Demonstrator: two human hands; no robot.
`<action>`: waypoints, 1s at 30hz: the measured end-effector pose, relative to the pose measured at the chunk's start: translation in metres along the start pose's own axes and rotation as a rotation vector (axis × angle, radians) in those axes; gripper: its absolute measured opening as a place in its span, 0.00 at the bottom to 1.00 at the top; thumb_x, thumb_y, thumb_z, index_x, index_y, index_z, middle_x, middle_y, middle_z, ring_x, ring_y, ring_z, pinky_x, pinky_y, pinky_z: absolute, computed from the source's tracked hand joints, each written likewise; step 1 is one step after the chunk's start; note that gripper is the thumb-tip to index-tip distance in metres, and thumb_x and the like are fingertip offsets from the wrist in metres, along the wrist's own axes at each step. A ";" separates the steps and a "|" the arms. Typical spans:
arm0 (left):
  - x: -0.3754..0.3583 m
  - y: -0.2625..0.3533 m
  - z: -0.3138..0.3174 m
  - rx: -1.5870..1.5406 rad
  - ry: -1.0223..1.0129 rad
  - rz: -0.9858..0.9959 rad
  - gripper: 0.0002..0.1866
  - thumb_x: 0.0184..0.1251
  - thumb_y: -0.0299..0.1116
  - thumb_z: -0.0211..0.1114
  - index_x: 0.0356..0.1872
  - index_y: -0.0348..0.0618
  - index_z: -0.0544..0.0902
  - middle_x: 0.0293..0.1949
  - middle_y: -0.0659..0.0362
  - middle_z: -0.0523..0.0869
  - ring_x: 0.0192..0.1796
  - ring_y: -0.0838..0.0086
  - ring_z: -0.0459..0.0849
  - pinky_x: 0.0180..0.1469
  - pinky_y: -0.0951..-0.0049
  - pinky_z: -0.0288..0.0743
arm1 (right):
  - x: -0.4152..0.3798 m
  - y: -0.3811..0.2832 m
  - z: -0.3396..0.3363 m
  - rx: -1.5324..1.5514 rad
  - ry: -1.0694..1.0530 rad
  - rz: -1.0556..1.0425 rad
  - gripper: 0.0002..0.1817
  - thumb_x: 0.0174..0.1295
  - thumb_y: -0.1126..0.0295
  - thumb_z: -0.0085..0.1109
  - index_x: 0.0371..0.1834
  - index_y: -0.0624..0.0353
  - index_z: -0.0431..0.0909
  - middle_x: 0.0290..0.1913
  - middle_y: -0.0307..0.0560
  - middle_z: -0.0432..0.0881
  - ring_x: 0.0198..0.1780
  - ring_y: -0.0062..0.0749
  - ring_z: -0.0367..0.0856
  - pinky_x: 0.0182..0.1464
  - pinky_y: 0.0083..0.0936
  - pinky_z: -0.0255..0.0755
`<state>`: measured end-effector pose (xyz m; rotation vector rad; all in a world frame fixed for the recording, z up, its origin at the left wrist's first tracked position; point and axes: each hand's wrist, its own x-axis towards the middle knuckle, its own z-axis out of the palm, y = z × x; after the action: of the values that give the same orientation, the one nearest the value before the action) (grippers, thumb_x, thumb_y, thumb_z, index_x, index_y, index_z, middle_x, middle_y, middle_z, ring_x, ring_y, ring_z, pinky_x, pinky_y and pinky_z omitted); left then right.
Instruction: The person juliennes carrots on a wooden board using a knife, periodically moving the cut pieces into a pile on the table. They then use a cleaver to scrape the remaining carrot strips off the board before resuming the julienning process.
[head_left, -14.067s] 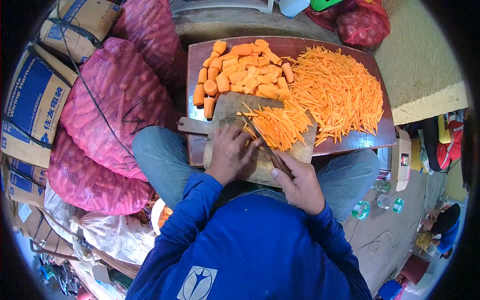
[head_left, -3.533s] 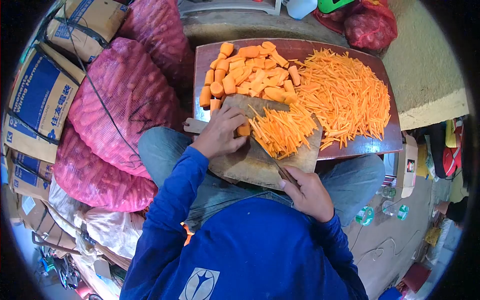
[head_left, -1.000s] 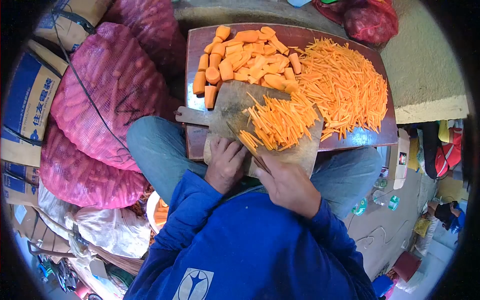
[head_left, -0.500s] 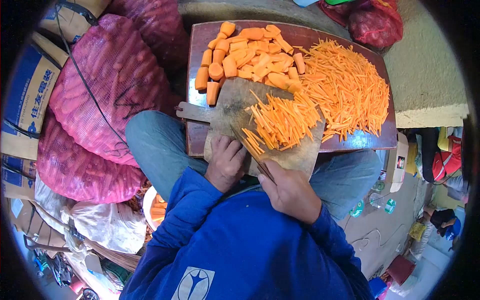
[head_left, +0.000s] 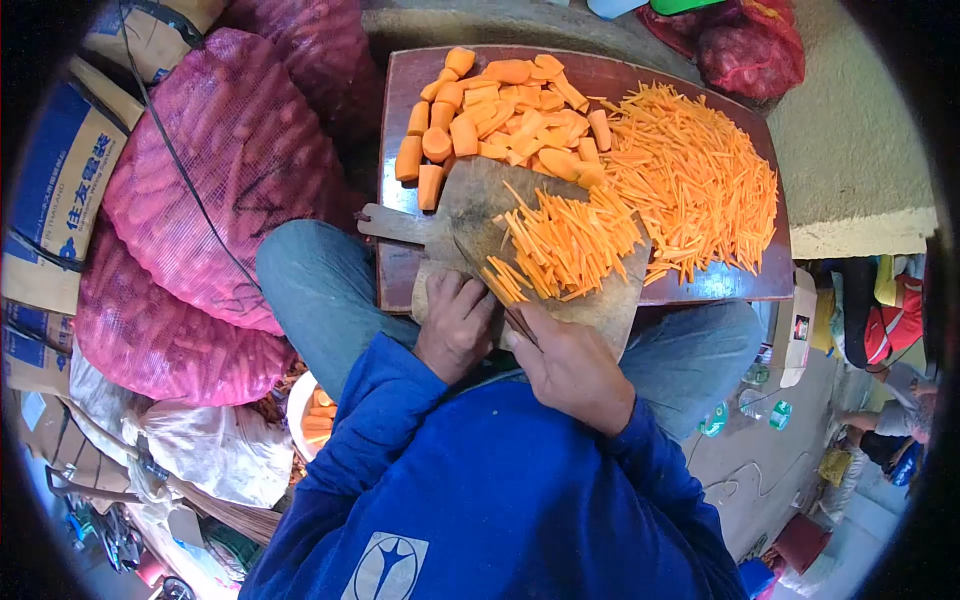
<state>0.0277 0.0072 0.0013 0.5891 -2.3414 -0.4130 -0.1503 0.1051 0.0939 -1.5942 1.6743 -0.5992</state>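
Observation:
My right hand point(head_left: 578, 368) grips a knife point(head_left: 490, 281) by its handle; the thin blade slants up and left across the wooden cutting board point(head_left: 470, 205). Close on the blade's left side, my left hand point(head_left: 457, 325) rests on the board's near edge with its fingers curled down. Whatever lies beneath those fingers is hidden. Cut carrot sticks point(head_left: 570, 240) are heaped on the board, right of the blade, a few of them touching or nearly touching it.
The board lies on a dark red table point(head_left: 400, 265). Carrot chunks point(head_left: 510, 110) sit behind it, and a large pile of carrot strips point(head_left: 700, 180) is at right. Pink mesh sacks point(head_left: 225, 180) stand at left. A white container point(head_left: 302, 410) holds carrot pieces. Another person point(head_left: 890, 440) is far right.
My right hand and the knife have shifted slightly up and left. My left hand has stayed nearly in place. The person at far right has moved.

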 end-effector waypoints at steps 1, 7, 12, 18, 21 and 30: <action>0.000 -0.001 -0.001 0.002 0.000 0.001 0.23 0.46 0.23 0.74 0.50 0.33 0.87 0.44 0.52 0.81 0.49 0.53 0.80 0.55 0.49 0.71 | -0.004 -0.001 -0.001 0.001 0.001 -0.002 0.17 0.81 0.60 0.57 0.58 0.64 0.73 0.34 0.74 0.86 0.38 0.77 0.87 0.42 0.68 0.78; -0.007 -0.002 0.006 -0.016 -0.024 -0.013 0.27 0.43 0.25 0.74 0.52 0.33 0.86 0.44 0.50 0.80 0.49 0.51 0.79 0.55 0.48 0.71 | -0.007 0.001 0.003 -0.026 0.023 0.030 0.17 0.81 0.60 0.57 0.58 0.64 0.73 0.33 0.74 0.86 0.36 0.76 0.87 0.41 0.66 0.79; -0.006 -0.004 0.003 -0.019 -0.037 -0.019 0.28 0.42 0.24 0.74 0.52 0.33 0.86 0.44 0.51 0.80 0.49 0.51 0.79 0.56 0.48 0.70 | -0.016 -0.002 -0.002 0.008 0.041 -0.034 0.17 0.81 0.61 0.57 0.60 0.65 0.72 0.33 0.74 0.86 0.36 0.75 0.87 0.40 0.65 0.79; -0.005 -0.002 0.004 -0.018 -0.019 -0.041 0.25 0.43 0.23 0.73 0.49 0.33 0.86 0.44 0.50 0.81 0.49 0.51 0.79 0.55 0.49 0.70 | -0.006 0.000 0.004 -0.013 0.012 0.017 0.16 0.81 0.62 0.58 0.59 0.64 0.74 0.34 0.73 0.86 0.38 0.74 0.87 0.41 0.64 0.79; -0.002 -0.004 0.004 -0.041 0.013 -0.042 0.21 0.46 0.23 0.74 0.47 0.36 0.87 0.42 0.52 0.82 0.47 0.52 0.79 0.54 0.50 0.70 | -0.011 0.004 0.001 0.011 0.099 -0.052 0.16 0.80 0.63 0.59 0.61 0.63 0.75 0.36 0.72 0.87 0.40 0.73 0.88 0.42 0.63 0.79; 0.006 -0.002 0.003 -0.031 0.016 -0.138 0.12 0.57 0.23 0.78 0.43 0.41 0.89 0.38 0.56 0.82 0.44 0.55 0.80 0.51 0.53 0.70 | -0.037 -0.001 -0.017 0.168 0.189 0.028 0.15 0.77 0.70 0.62 0.61 0.64 0.77 0.36 0.68 0.87 0.41 0.71 0.88 0.42 0.56 0.79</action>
<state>0.0225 0.0028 0.0018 0.7390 -2.2831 -0.5046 -0.1648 0.1385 0.1122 -1.4283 1.7297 -0.8749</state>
